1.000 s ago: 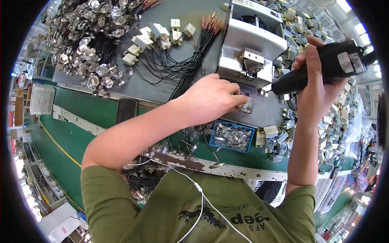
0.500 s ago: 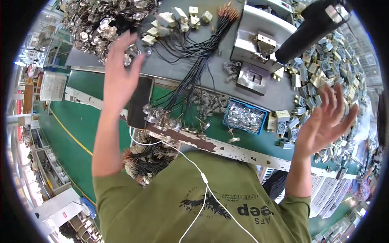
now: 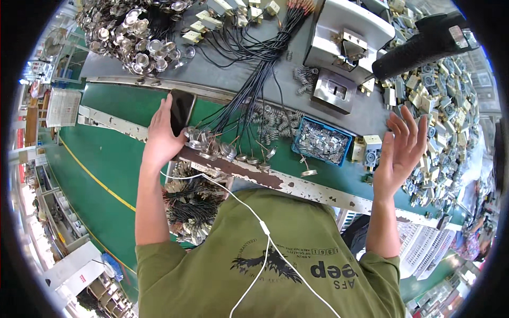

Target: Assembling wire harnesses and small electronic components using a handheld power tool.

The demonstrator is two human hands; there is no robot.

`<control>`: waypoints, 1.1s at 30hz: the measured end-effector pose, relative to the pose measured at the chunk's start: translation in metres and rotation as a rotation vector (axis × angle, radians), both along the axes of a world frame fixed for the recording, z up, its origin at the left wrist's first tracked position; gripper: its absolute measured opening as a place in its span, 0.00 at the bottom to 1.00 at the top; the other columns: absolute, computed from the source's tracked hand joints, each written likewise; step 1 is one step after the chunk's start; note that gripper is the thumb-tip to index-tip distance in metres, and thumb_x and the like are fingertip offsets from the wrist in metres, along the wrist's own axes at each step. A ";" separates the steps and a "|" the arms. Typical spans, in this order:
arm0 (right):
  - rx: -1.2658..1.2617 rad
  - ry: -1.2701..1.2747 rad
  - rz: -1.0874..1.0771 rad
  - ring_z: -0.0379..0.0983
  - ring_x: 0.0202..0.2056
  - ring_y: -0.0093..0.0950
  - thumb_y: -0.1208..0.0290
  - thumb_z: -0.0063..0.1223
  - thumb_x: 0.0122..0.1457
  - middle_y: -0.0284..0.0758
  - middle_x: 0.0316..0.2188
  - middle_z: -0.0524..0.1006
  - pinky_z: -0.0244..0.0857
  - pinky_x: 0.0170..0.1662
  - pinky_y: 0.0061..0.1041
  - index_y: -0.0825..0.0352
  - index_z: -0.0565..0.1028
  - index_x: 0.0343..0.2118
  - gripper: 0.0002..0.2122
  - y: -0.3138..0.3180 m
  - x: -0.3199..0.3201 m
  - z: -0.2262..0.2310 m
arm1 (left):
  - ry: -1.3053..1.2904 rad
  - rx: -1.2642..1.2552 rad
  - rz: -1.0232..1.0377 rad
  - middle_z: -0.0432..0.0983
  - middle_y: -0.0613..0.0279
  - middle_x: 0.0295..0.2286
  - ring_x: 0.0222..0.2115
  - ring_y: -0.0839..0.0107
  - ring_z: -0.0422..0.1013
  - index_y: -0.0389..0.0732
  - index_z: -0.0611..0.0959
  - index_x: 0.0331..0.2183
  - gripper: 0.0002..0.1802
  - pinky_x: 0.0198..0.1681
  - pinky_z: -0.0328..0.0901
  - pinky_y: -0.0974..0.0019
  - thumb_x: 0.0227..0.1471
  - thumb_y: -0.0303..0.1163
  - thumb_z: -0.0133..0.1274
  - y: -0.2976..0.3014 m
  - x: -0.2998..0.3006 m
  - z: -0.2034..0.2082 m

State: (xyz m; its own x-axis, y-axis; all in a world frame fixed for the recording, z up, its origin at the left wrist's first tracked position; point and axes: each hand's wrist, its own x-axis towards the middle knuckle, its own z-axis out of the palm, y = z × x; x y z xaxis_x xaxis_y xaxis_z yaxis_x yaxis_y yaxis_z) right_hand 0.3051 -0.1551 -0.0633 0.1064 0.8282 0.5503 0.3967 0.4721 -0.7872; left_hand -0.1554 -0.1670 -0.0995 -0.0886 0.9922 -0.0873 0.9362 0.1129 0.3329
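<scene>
My left hand (image 3: 161, 132) is on the near side of a black smartphone (image 3: 182, 112), fingers along its left edge and thumb at its lower end. A white cable (image 3: 201, 175) runs from beside that hand down over my shirt. Right of the thumb lie several round metal caps (image 3: 228, 151) on the ends of black wires (image 3: 254, 87). My right hand (image 3: 398, 153) is raised, fingers apart, with nothing in it. It is nearest to the white-and-grey block-shaped parts (image 3: 371, 150). Left of it stands a blue tray (image 3: 347, 159) of small metal pieces.
A heap of metal caps (image 3: 140, 40) lies at the far left. A press with a black handle (image 3: 419, 50) and a steel block (image 3: 334, 93) stand at the back right. Coil springs (image 3: 275, 124) lie mid-bench. More block-shaped parts (image 3: 450, 106) are heaped far right.
My left hand has come down from beside the heap of metal caps to the smartphone. My right hand has moved a little to the left, still empty.
</scene>
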 end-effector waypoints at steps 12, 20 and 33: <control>-0.058 0.013 -0.006 0.70 0.59 0.36 0.79 0.47 0.69 0.50 0.63 0.66 0.62 0.63 0.39 0.66 0.53 0.70 0.29 0.002 0.009 -0.014 | -0.032 0.010 -0.025 0.54 0.39 0.67 0.67 0.43 0.53 0.42 0.58 0.69 0.49 0.69 0.51 0.49 0.49 0.26 0.62 0.002 -0.001 0.007; -0.067 0.041 0.074 0.73 0.56 0.33 0.85 0.48 0.66 0.49 0.60 0.71 0.65 0.59 0.34 0.70 0.59 0.68 0.27 0.011 0.003 -0.004 | -0.252 0.413 -0.277 0.81 0.60 0.47 0.45 0.65 0.77 0.42 0.82 0.51 0.18 0.52 0.68 0.60 0.60 0.32 0.57 0.094 0.055 0.123; 0.052 -0.033 0.005 0.77 0.51 0.35 0.83 0.47 0.68 0.50 0.55 0.75 0.71 0.55 0.34 0.75 0.66 0.63 0.20 0.013 0.031 0.037 | 0.573 0.159 -0.913 0.81 0.55 0.33 0.37 0.59 0.81 0.40 0.88 0.27 0.04 0.38 0.76 0.58 0.43 0.27 0.61 0.157 0.188 0.070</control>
State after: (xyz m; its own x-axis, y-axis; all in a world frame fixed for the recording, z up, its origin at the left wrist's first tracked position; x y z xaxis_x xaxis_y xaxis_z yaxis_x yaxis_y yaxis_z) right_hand 0.3356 -0.1424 -0.0266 0.0834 0.7986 0.5961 0.4199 0.5143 -0.7478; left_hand 0.0324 -0.0096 -0.0292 0.7012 0.7005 -0.1326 0.6656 -0.7099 -0.2304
